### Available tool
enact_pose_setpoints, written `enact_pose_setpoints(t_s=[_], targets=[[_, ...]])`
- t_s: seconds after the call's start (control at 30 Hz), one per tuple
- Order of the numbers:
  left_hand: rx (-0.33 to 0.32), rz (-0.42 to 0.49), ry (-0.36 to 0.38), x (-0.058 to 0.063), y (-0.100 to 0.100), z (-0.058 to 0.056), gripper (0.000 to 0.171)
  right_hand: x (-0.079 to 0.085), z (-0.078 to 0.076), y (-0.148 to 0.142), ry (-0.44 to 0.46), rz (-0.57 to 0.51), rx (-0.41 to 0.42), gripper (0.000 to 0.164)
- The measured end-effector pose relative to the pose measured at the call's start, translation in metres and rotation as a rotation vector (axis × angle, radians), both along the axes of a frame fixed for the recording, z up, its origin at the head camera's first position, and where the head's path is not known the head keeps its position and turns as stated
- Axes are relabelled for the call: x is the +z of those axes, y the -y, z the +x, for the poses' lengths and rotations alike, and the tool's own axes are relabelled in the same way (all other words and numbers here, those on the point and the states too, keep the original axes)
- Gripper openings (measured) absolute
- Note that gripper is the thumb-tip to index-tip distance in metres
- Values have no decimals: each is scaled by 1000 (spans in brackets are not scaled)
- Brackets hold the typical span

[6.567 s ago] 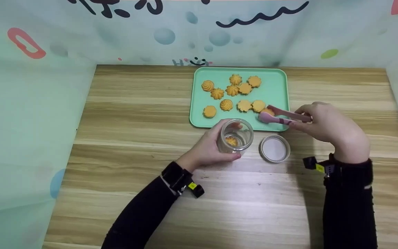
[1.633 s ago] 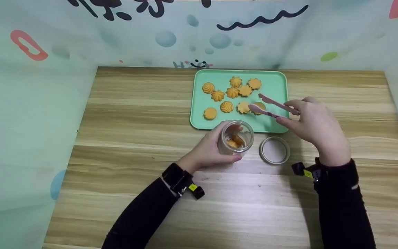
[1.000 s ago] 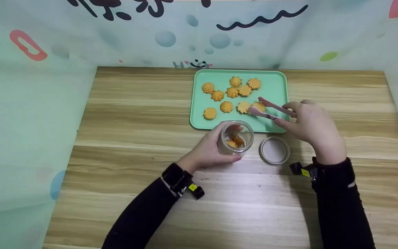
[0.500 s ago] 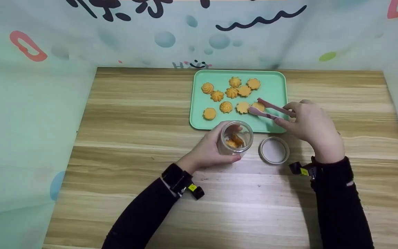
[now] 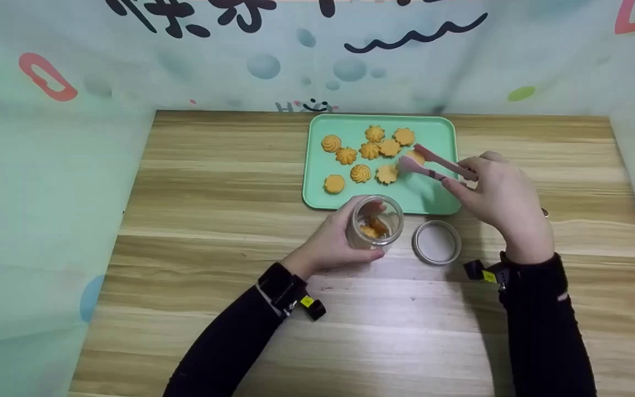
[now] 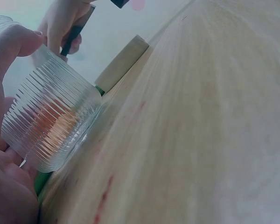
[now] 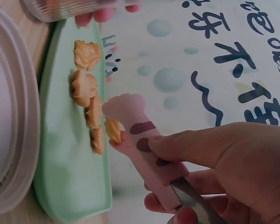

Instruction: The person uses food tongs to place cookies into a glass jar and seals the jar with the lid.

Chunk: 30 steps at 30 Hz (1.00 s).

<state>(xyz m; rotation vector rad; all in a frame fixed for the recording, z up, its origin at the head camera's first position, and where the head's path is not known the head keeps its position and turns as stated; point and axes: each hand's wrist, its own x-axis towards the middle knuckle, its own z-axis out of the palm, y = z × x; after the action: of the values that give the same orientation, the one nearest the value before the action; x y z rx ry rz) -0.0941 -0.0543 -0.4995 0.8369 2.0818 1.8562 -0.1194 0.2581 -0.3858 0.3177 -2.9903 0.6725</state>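
My left hand [image 5: 331, 238] grips a clear glass jar [image 5: 400, 223] around its side, its mouth facing up. Inside lie a few cookies [image 5: 372, 227]; the left wrist view shows them blurred through the jar's ribbed wall [image 6: 77, 86]. My right hand [image 5: 502, 201] pinches pink paw-tipped tongs [image 7: 137, 109] with a metal bend. Between the tong tips is one golden cookie [image 7: 113, 129], raised over the green tray [image 5: 433, 201]. Several piped, flower-shaped cookies [image 5: 360, 173] lie on that tray, some with flat undersides up.
A round jar lid [image 5: 437, 242] lies on the wooden table [image 5: 213, 220], right of the jar and in front of the tray. Behind the table hangs a pale printed backdrop [image 5: 196, 71].
Earlier, another cookie went from the tray into the jar. Just now the tongs have lifted a cookie off the tray's right part, upward and slightly away. The left hand and jar have stayed put.
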Motion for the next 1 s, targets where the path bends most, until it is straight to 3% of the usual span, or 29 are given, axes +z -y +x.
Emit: enact_pose_setpoints(t_s=[0.47,0.73,1.0], targets=[[13,-19,10,0,0,0,96,35,23,-2,-172,-161,1,34],[0,-4,11,0,0,0,97,57,49,8,-255,-177,140,32],[-3,-1,6,-1,-1,-1,93,71,68,14,-283,-149,257,32]])
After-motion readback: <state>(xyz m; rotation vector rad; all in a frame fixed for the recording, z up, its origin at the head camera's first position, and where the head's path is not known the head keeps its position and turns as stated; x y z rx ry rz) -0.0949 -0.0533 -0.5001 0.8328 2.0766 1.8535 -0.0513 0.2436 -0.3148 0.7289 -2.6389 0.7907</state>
